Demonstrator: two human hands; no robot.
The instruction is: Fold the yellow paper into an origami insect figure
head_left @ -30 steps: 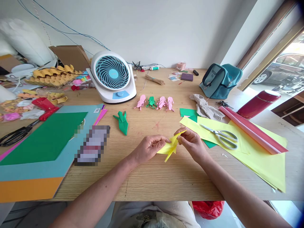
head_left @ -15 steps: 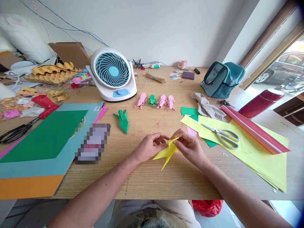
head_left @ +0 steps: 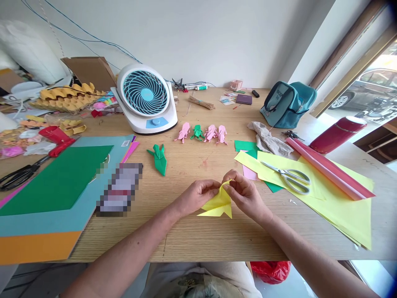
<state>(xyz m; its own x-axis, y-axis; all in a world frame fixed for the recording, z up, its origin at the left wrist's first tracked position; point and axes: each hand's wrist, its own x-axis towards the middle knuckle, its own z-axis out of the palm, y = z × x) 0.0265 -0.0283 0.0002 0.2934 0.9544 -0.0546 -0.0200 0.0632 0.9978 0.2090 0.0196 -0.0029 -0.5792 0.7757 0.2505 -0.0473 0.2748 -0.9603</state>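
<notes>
A piece of folded yellow paper (head_left: 218, 203) is held just above the wooden table, its pointed flaps hanging toward me. My left hand (head_left: 200, 195) pinches its upper left side between thumb and fingers. At the top right corner, my right hand (head_left: 246, 192) grips the paper with thumb and forefinger. The fingertips of both hands nearly meet and hide part of the upper fold. Beyond them lies a green folded-paper figure (head_left: 160, 160). Further back stand several small origami figures, among them a green one (head_left: 197, 132) and a pink one (head_left: 221, 134).
Silver scissors (head_left: 294, 177) rest on yellow sheets (head_left: 344, 219) at the right, near a red bottle (head_left: 338, 134) and a teal bag (head_left: 288, 105). At the left are a blurred-out phone (head_left: 120, 188) and green paper (head_left: 62, 178). A white fan (head_left: 145, 97) stands behind.
The yellow paper has turned in my hands: its lower flaps now spread out to left and right instead of pointing down to the left. Both hands keep their pinch. The view shifted slightly.
</notes>
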